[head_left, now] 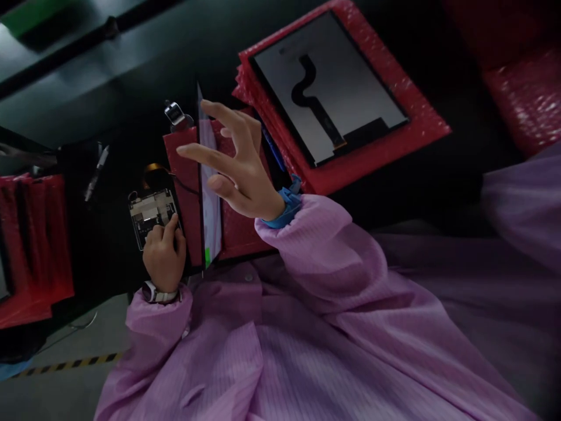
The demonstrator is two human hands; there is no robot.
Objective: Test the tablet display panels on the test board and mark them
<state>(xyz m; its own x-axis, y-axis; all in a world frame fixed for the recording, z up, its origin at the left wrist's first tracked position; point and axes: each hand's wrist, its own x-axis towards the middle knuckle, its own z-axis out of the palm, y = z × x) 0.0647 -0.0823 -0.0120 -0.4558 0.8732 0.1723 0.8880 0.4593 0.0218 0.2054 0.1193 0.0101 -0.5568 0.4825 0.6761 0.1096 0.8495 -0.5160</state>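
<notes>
My left hand (pixel 164 257) is over a small open device with a circuit board (pixel 151 206). Its fingers are curled, with the index fingertip at the board's right side; anything pinched beneath them is hidden. Beside it a thin display panel (pixel 210 199) stands on edge, seen almost side-on, with a lit pale face and a green patch low down. My right hand (pixel 243 158) is raised in front of this panel, fingers spread and holding nothing. Whether its fingertips touch the panel I cannot tell. Red bubble wrap (pixel 241 231) lies behind and under the panel.
At upper right, another display panel (pixel 363 76) with a black flex cable (pixel 322 114) lies on stacked red bubble-wrap bags (pixel 421 131). More red bags (pixel 39 234) stand at left. A pen (pixel 97 172), a blue pen (pixel 274 146) and a metal clamp-like piece (pixel 175 114) are nearby.
</notes>
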